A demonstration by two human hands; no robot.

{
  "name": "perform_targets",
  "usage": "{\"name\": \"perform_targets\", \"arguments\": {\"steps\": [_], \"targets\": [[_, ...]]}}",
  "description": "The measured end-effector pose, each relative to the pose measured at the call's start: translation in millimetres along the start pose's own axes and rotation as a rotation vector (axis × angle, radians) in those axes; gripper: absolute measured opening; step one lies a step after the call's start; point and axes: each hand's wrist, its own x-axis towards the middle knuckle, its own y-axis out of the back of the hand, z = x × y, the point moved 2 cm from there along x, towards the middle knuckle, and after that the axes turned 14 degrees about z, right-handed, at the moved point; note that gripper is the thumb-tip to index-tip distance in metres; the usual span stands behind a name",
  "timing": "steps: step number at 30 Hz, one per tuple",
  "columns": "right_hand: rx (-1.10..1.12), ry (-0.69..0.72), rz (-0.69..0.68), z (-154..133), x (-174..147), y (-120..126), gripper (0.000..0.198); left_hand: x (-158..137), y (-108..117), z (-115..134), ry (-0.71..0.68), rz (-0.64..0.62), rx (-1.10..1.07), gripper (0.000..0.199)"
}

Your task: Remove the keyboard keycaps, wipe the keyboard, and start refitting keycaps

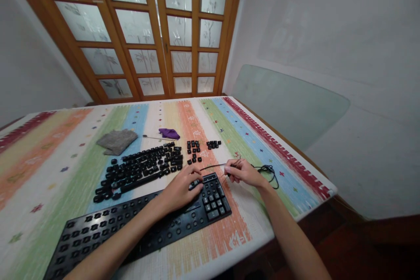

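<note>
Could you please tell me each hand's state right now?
Left hand: open, resting on the keyboard.
Right hand: closed on a dark item, too small to identify.

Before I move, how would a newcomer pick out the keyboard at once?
On the striped tablecloth, look toward the edge nearest the wearer. The long black keyboard lies there beneath the left hand. Unlike the loose black keycaps beyond it, it is one flat slab, mostly bare but capped on its number pad.

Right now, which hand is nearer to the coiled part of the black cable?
Right. The right hand is just left of the coiled cable; the left hand is farther left, on the keyboard.
</note>
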Motion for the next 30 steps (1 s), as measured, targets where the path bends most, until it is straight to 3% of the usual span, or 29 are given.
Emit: {"name": "perform_targets", "arguments": {"steps": [4, 9, 17, 21, 23, 25, 27, 30], "targets": [[-0.014, -0.014, 0.006, 1.8, -16.8, -13.3, 0.045, -34.0, 1.4, 10.2, 0.033, -0.002, 0.012, 0.015], [-0.05, 0.014, 0.079, 0.5, -37.0, -28.8, 0.045, -66.6, -12.4, 18.0, 0.052, 0.059, 0.118, 0.024], [-0.122, -0.062, 0.318, 13.9, -51.6, -47.3, 0.047, -86.4, -31.7, 24.3, 0.012, 0.128, 0.264, 0.036], [-0.398, 0.185, 0.365, 2.0, -56.4, -67.2, 0.04, -85.7, -30.6, 24.9, -0.007, 0.125, 0.258, 0.038], [-0.552, 0.337, 0.326, -4.7, -58.2, -77.5, 0.035, -85.4, -29.9, 25.5, -0.018, 0.124, 0.26, 0.041], [-0.644, 0.398, 0.272, -8.2, -56.6, -83.1, 0.034, -85.5, -29.7, 26.1, -0.028, 0.118, 0.278, 0.042], [-0.683, 0.369, 0.259, -9.6, -49.9, -81.9, 0.035, -85.8, -29.8, 26.5, -0.036, 0.111, 0.299, 0.041], [-0.653, 0.211, 0.278, -11.2, -31.8, -72.1, 0.036, -86.4, -30.1, 26.6, -0.048, 0.116, 0.308, 0.038]]}}
